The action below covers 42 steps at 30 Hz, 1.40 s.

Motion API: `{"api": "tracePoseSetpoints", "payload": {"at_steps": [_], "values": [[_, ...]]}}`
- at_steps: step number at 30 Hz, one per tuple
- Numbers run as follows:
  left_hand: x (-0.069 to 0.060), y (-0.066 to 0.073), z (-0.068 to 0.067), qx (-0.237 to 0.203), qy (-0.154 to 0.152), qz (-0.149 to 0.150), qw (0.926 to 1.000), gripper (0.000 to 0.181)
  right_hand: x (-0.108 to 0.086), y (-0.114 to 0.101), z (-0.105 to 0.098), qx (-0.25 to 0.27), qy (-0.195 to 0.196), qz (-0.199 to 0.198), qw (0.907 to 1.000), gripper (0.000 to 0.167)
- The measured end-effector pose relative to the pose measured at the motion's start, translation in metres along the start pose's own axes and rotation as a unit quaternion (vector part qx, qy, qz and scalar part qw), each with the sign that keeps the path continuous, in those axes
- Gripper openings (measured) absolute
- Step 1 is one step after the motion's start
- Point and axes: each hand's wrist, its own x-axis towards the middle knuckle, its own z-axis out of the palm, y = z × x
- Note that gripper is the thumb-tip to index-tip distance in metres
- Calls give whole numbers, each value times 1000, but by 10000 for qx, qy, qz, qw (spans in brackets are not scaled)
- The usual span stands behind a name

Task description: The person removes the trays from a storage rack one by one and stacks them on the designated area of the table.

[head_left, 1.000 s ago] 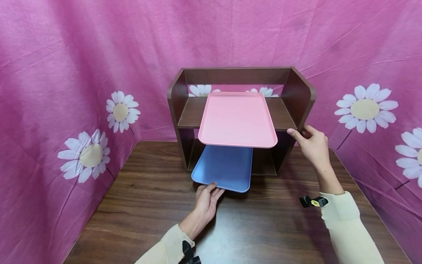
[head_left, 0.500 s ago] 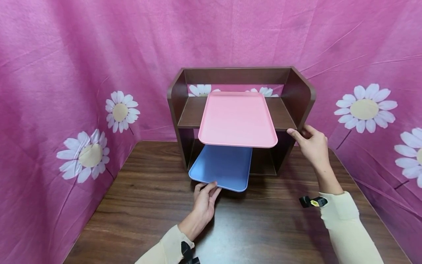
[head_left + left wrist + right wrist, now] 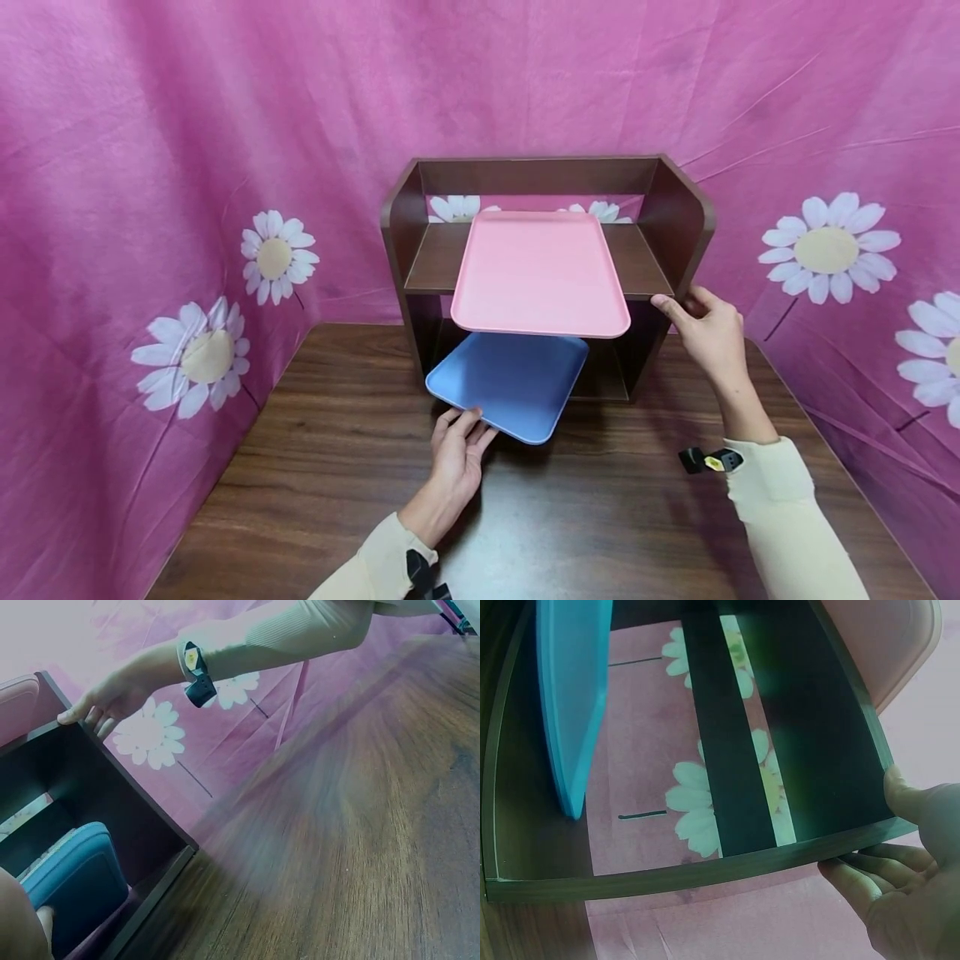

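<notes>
My left hand pinches the front left edge of a blue tray, thumb on top and fingers beneath. The blue tray sticks out at an angle from the lower compartment of a dark brown shelf; its rear is hidden under a pink tray. That pink tray lies on the upper board and overhangs the front. My right hand grips the shelf's right side panel at the height of the upper board. In the right wrist view the thumb and fingers of this hand straddle the panel's edge.
The shelf stands at the back of a wooden table. A pink cloth with white daisies hangs behind and on both sides. Each wrist carries a small black strapped device, such as the one on the right sleeve.
The blue tray has turned, its front right corner swinging left and toward me, its rear right corner now showing farther right. My left hand has shifted slightly left. The right hand keeps its grip.
</notes>
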Motion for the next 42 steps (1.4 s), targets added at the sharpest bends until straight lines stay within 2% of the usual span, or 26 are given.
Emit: {"api": "tracePoseSetpoints", "payload": {"at_steps": [5,12,21,32,42], "values": [[2,1,-4,127,-170,-40,9998,13,0,1,1,52,-10,1,10000,47],[8,7,-11,268,-244,-81,9993,26,-1,0,0,-36,50,10,10000,46],[15,16,-17,337,-218,-6,9992,13,0,1,1,96,92,90,9999,49],[21,30,-26,468,-404,71,9981,17,-1,1,2,124,96,102,9998,47],[21,40,-32,677,-522,217,9961,16,-2,0,1,117,80,59,9999,45]]}}
